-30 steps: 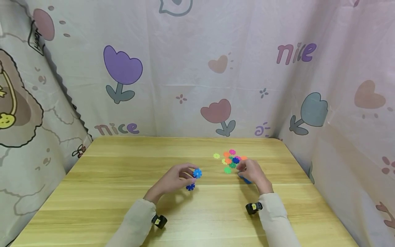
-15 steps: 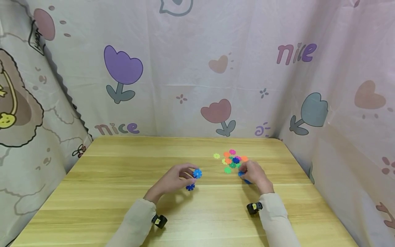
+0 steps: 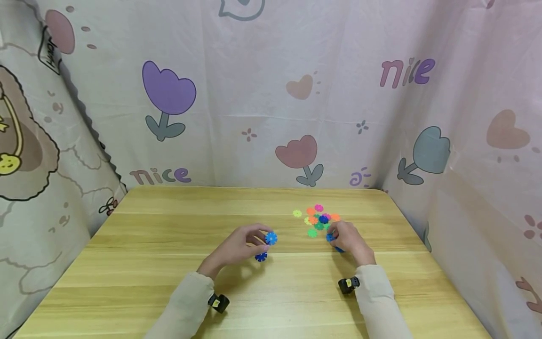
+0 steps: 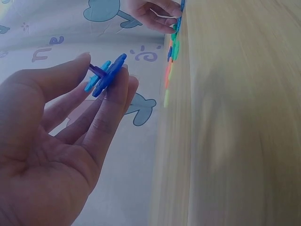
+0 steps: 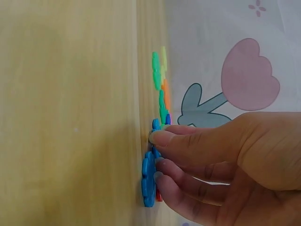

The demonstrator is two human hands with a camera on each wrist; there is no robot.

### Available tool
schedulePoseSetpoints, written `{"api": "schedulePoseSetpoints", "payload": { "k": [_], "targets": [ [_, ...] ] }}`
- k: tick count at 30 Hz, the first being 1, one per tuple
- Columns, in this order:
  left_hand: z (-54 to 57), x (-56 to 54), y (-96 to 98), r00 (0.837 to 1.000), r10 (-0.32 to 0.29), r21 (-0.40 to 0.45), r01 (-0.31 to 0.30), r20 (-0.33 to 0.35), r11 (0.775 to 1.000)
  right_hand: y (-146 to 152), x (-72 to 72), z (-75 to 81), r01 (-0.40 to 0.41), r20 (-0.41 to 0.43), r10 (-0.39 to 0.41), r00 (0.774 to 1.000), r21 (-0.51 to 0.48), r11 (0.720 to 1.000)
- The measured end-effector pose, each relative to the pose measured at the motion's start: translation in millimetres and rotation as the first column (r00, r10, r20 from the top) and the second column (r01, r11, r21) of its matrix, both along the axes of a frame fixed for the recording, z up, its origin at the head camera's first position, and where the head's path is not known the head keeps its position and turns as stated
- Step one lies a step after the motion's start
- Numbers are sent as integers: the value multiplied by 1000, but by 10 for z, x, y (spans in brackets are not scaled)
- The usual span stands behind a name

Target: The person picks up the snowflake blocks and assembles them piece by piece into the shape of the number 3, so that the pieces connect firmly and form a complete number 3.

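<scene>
My left hand [image 3: 240, 246] holds a small joined group of notched plastic snowflake discs above the table. In it are a light blue disc [image 3: 271, 238], a dark blue disc [image 4: 110, 75] and a purple piece [image 4: 96, 70], gripped between thumb and fingertips. Low over the tabletop at right, my right hand [image 3: 348, 237] pinches a blue snowflake disc [image 5: 156, 124] between thumb and forefinger. Its lower fingertips are right at another blue disc [image 5: 148, 181], with a red piece [image 5: 159, 195] showing behind. The fingers hide part of these pieces.
Just beyond the right hand lies a loose pile of discs, among them green [image 3: 312, 233], orange [image 3: 311, 211], pink [image 3: 319, 207] and yellow [image 3: 297, 213]. The wooden table [image 3: 178, 226] ends at a patterned curtain [image 3: 237, 94] behind and at both sides.
My right hand has drawn back slightly, and a blue disc now shows at its fingertips, more exposed than a second ago. The left hand and its discs have stayed in place.
</scene>
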State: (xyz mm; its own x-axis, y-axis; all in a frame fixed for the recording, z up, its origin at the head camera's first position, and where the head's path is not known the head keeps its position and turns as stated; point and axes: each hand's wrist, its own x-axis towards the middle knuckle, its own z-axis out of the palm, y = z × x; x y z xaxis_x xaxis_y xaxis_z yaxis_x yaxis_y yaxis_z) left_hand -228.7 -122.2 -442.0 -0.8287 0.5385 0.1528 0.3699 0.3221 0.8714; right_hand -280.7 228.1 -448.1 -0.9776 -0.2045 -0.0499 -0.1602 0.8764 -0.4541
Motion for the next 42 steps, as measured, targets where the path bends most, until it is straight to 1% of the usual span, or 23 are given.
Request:
{"api": "schedulePoseSetpoints", "payload": {
  "k": [7, 17, 22, 29, 39, 42],
  "targets": [
    [-4, -5, -3, 1000, 2, -10, -2, -3, 1000, -6, 2, -8, 18, -7, -18, 1000, -2, 1000],
    [3, -1, -14, 1000, -2, -9, 2, 10, 1000, -20, -14, -24, 22, -22, -21, 1000, 34, 999],
    [-1, -5, -15, 1000, -9, 0, 9, 11, 1000, -26, -13, -25, 8, -33, -7, 999, 28, 1000],
    [4, -4, -14, 1000, -12, -9, 12, 9, 1000, -36, -8, -22, 8, -16, -8, 1000, -1, 1000],
    [22, 9, 3, 1000, -10, -17, 11, 9, 1000, -30, -23, -37, -3, -28, 3, 1000, 3, 1000],
    [18, 7, 7, 1000, -11, -15, 11, 6, 1000, -27, -18, -36, 3, -15, -3, 1000, -20, 1000]
  ]
}}
